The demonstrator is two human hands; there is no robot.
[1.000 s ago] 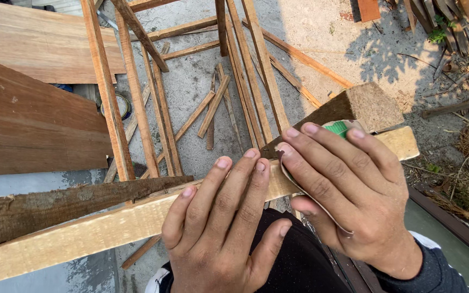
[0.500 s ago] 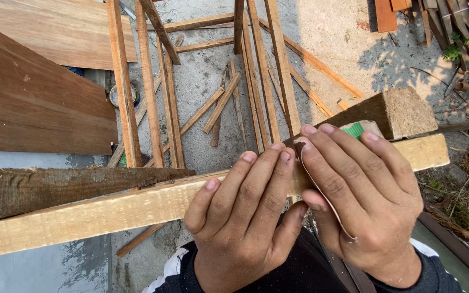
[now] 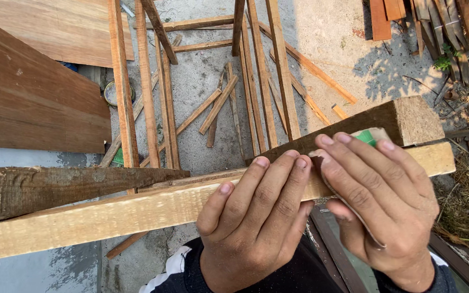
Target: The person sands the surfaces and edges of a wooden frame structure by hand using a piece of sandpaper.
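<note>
On pale plank [image 3: 109, 217]: left hand [image 3: 256, 217] flat; right hand [image 3: 378, 201] pressing one sandpaper sheet [image 3: 369, 135].

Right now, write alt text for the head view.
Two hands press on a long pale wooden beam: the left hand lies flat, the right hand holds a sheet of sandpaper against it. Below, thin wooden slats lie scattered on concrete ground.
</note>
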